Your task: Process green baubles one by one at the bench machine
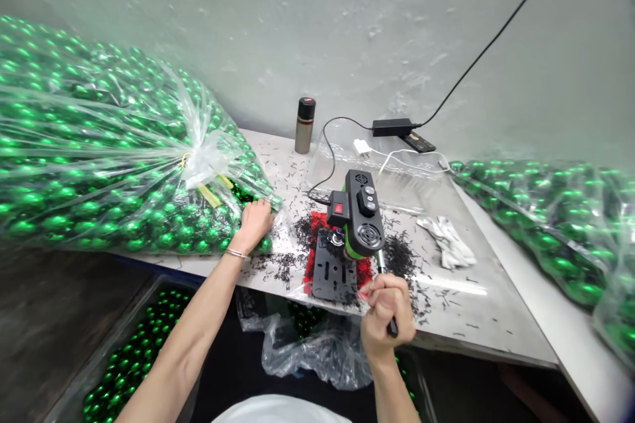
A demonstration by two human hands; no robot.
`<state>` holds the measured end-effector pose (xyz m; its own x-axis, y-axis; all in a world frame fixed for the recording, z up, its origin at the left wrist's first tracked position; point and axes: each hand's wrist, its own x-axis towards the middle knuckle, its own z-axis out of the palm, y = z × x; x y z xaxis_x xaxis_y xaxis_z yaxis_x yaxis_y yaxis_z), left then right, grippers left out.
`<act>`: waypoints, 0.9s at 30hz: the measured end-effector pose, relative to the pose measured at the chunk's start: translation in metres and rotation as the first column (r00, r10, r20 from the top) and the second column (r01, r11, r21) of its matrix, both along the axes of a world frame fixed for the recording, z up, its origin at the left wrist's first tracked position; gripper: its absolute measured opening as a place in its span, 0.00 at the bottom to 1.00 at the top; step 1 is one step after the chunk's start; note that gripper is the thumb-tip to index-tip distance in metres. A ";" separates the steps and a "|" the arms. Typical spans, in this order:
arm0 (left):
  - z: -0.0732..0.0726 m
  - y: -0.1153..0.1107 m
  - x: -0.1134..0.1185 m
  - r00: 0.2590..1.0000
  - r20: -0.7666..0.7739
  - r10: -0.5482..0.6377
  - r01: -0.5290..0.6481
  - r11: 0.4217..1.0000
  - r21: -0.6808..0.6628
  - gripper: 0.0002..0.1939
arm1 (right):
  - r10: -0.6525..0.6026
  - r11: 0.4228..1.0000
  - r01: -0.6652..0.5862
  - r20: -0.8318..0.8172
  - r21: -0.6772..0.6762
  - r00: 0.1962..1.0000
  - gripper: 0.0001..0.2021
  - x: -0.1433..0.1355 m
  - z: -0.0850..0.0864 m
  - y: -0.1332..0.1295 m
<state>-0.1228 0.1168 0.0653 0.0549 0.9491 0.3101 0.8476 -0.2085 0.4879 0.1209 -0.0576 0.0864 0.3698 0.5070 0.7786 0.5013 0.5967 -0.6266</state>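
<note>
My left hand (pixel 256 221) reaches to the torn side of a large clear bag of shiny green balls (pixel 99 165); its fingers are bent and what they hold, if anything, is hidden. My right hand (pixel 389 310) is wrapped round a dark handle (pixel 393 327) with a metal shaft, beside a black and green machine (pixel 364 211). The machine stands on a black slotted plate (pixel 335 271) over a red mat (pixel 307 274). Small black pieces (pixel 399 254) lie scattered around it.
A bottle (pixel 304 125), a power adapter (pixel 394 127) with cables and a clear tray (pixel 342 145) are at the back. White gloves (pixel 449 242) lie right of the machine. Another ball bag (pixel 555 218) sits far right. A bin of green balls (pixel 133 350) stands below left.
</note>
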 end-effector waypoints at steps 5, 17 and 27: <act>0.013 -0.039 0.008 0.870 0.492 0.025 0.090 0.974 -0.207 0.17 | 0.017 1.000 -0.017 -0.013 -0.003 1.000 0.15 0.001 -0.005 0.000; -0.003 -0.115 0.084 0.048 0.873 0.485 0.588 0.693 -0.417 0.21 | 0.027 0.999 -0.025 0.106 -0.019 0.994 0.14 0.003 0.003 -0.003; -0.004 -0.121 0.094 -0.014 0.805 0.593 0.539 0.683 -0.493 0.10 | 0.022 0.999 -0.018 0.135 -0.026 0.991 0.13 0.004 0.001 -0.004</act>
